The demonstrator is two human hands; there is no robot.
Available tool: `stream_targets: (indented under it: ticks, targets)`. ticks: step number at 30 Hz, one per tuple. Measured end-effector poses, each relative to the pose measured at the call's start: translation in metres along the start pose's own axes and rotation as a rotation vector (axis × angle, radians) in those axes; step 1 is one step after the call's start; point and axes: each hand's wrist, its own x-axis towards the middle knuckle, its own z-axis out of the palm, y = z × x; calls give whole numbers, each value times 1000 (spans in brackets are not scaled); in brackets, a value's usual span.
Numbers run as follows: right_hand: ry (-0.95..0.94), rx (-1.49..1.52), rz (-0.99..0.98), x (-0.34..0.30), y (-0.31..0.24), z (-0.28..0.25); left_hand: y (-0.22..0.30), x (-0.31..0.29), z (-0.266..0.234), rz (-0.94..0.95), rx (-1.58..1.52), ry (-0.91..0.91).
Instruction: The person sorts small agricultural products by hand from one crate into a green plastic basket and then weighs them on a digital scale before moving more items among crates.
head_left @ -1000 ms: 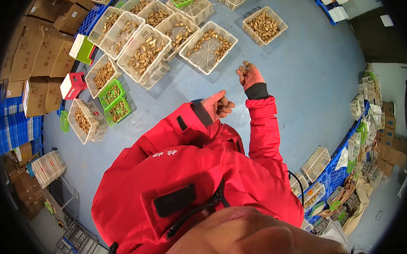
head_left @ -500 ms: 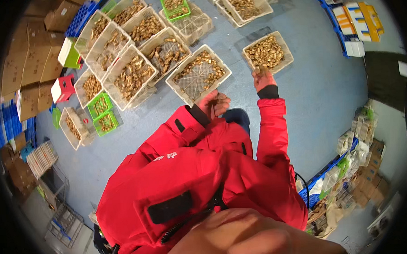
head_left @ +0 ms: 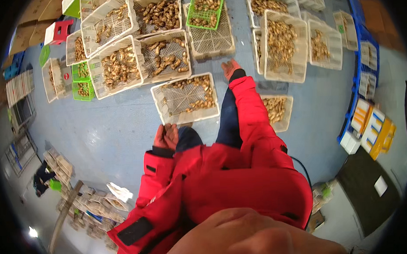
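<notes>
In front of me a shallow white mesh crate (head_left: 169, 106) lies on the floor, partly filled with brown and cream mushrooms (head_left: 202, 98) along its far and right sides. My left hand (head_left: 167, 136) is by its near edge, fingers curled; whatever they may hold is hidden. Past the crate's far right corner my right hand (head_left: 230, 68) reaches forward over the floor, fingers apart, nothing visible in them. It is close to a mesh crate (head_left: 209, 41) with a green basket (head_left: 217, 19) of mushrooms on top. Beside my right sleeve, a smaller crate (head_left: 282, 126) of mushrooms is partly covered.
Several mushroom crates (head_left: 117, 92) stand close together at the left, with small green baskets (head_left: 83, 99) beside them. More crates (head_left: 296, 74) are stacked at the right. Blue racking (head_left: 356, 83) and white and yellow boxes (head_left: 381, 134) line the right side.
My view has turned, so the crates appear shifted. My right hand, which held a mushroom at the right-hand crate, is now farther left and forward, fingers apart. My left hand is lower, beside the middle crate.
</notes>
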Motion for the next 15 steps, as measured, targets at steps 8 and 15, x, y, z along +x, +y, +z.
stream_targets:
  ticks: [8,15]
  targets:
    - [314,-155,103,175,-62,68,-112,66,60,-58,-18,145]
    - [461,-594,-60,265,-85,115,-143,100,72,33,-67,287]
